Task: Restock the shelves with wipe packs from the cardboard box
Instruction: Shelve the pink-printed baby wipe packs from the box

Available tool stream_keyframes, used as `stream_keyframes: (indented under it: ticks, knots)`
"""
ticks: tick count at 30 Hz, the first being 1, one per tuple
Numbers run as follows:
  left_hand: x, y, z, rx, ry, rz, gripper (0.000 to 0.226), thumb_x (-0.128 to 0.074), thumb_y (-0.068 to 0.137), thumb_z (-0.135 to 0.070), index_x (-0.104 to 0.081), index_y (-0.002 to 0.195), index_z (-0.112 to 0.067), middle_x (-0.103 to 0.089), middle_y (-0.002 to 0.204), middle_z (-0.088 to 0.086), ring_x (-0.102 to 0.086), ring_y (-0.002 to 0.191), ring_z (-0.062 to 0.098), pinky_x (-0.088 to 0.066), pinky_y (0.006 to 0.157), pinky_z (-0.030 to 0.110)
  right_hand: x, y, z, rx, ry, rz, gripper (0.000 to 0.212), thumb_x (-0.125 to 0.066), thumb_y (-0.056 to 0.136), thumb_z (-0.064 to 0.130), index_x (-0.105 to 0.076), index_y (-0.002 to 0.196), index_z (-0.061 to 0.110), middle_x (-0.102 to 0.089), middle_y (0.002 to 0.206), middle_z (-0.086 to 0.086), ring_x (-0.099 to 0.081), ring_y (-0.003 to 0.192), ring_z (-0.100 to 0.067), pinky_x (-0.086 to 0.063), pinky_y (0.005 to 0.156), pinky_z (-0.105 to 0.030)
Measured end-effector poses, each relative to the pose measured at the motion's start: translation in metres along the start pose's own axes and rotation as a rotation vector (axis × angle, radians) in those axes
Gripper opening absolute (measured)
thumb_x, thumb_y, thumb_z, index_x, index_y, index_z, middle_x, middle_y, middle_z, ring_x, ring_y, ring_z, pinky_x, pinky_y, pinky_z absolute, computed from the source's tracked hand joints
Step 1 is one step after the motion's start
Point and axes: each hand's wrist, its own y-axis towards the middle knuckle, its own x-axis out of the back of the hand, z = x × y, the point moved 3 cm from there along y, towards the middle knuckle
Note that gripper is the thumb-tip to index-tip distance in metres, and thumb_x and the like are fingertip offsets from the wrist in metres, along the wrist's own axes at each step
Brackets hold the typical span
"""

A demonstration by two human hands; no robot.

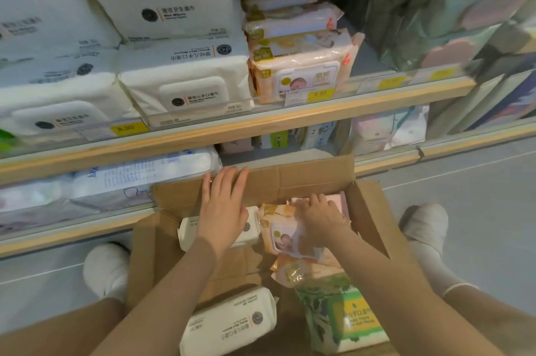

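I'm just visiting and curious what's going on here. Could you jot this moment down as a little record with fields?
setting: shop shelves, open cardboard box on the floor
left hand: open, fingers straight, above the white wipe pack in the box
right hand: grips the orange baby wipe pack in the box
also in box: another white pack, green leaf-print pack
upper shelf: white packs, orange baby packs, yellow price tags
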Motion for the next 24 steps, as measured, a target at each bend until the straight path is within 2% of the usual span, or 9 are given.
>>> stream_keyframes:
  ticks: [2, 6, 10, 12, 14, 17, 20, 22, 24]
  knots:
    - [0.002, -0.003, 0.001, -0.016, -0.008, 0.019, 0.082, -0.070, 0.073, -0.019, -0.029, 0.144, -0.015, -0.040, 0.140, 0.009, -0.031, 0.134, 0.028, -0.018, 0.114, 0.054, 0.005, -0.010, 0.002, -0.012, 0.047, -0.005, 0.084, -0.067, 0.072, 0.057, -0.032, 0.136, 0.015, -0.041, 0.122, -0.009, -0.045, 0.110, -0.028, -0.043, 0.092, -0.039]
    - [0.008, -0.008, 0.001, -0.011, -0.071, -0.001, 0.080, -0.067, 0.078, -0.021, -0.026, 0.146, -0.015, -0.033, 0.148, 0.009, -0.022, 0.140, 0.026, -0.013, 0.115, 0.053, 0.034, -0.048, -0.010, -0.037, 0.037, -0.161, 0.075, -0.060, 0.070, 0.068, -0.038, 0.119, 0.016, -0.052, 0.118, -0.006, -0.052, 0.108, -0.027, -0.039, 0.096, -0.039]
    - [0.011, -0.022, -0.024, -0.025, -0.192, -0.065, 0.072, -0.063, 0.081, -0.020, -0.029, 0.145, -0.013, -0.026, 0.152, 0.011, -0.015, 0.142, 0.025, -0.010, 0.116, 0.048, 0.073, -0.106, -0.050, -0.123, 0.135, -0.303, 0.080, -0.059, 0.065, 0.075, -0.039, 0.119, 0.020, -0.053, 0.116, -0.002, -0.051, 0.103, -0.025, -0.042, 0.086, -0.035]
    - [0.004, -0.034, -0.043, -0.090, -0.241, -0.048, 0.071, -0.064, 0.081, -0.018, -0.032, 0.144, -0.014, -0.027, 0.152, 0.010, -0.018, 0.140, 0.024, -0.016, 0.115, 0.046, 0.083, -0.133, -0.075, -0.201, 0.137, -0.381, 0.080, -0.058, 0.061, 0.079, -0.039, 0.114, 0.021, -0.054, 0.110, 0.000, -0.051, 0.091, -0.021, -0.038, 0.075, -0.031]
    - [-0.012, -0.047, -0.063, -0.190, -0.287, 0.025, 0.072, -0.068, 0.078, -0.018, -0.035, 0.142, -0.018, -0.033, 0.149, 0.009, -0.024, 0.135, 0.023, -0.031, 0.108, 0.046, 0.084, -0.155, -0.100, -0.305, 0.139, -0.420, 0.076, -0.063, 0.058, 0.077, -0.037, 0.106, 0.023, -0.054, 0.102, 0.002, -0.043, 0.077, -0.017, -0.033, 0.067, -0.028]
    - [-0.045, -0.065, -0.085, -0.393, -0.259, 0.188, 0.083, -0.077, 0.070, -0.025, -0.035, 0.140, -0.026, -0.039, 0.145, 0.004, -0.039, 0.129, 0.023, -0.049, 0.093, 0.045, 0.071, -0.177, -0.129, -0.428, 0.228, -0.390, 0.071, -0.074, 0.058, 0.063, -0.031, 0.101, 0.026, -0.052, 0.098, 0.002, -0.042, 0.076, -0.017, -0.031, 0.063, -0.027]
    - [-0.078, -0.076, -0.094, -0.544, -0.170, 0.345, 0.100, -0.085, 0.051, -0.032, -0.036, 0.139, -0.032, -0.039, 0.143, -0.004, -0.038, 0.125, 0.019, -0.056, 0.082, 0.038, 0.045, -0.186, -0.140, -0.467, 0.336, -0.340, 0.074, -0.077, 0.061, 0.055, -0.035, 0.113, 0.021, -0.047, 0.100, 0.002, -0.041, 0.081, -0.017, -0.032, 0.066, -0.027]
    - [-0.095, -0.080, -0.094, -0.568, -0.102, 0.455, 0.118, -0.085, 0.045, -0.036, -0.022, 0.144, -0.038, -0.039, 0.146, -0.003, -0.038, 0.130, 0.021, -0.056, 0.079, 0.036, 0.025, -0.186, -0.140, -0.507, 0.433, -0.326, 0.074, -0.076, 0.062, 0.055, -0.033, 0.111, 0.019, -0.045, 0.099, 0.002, -0.041, 0.080, -0.018, -0.034, 0.065, -0.028]
    - [-0.111, -0.082, -0.090, -0.587, -0.104, 0.529, 0.122, -0.080, 0.060, -0.035, 0.008, 0.144, -0.044, -0.016, 0.156, -0.003, -0.018, 0.141, 0.021, -0.048, 0.092, 0.044, 0.009, -0.185, -0.139, -0.551, 0.512, -0.326, 0.075, -0.076, 0.061, 0.056, -0.029, 0.107, 0.020, -0.044, 0.097, 0.003, -0.042, 0.080, -0.019, -0.036, 0.064, -0.030]
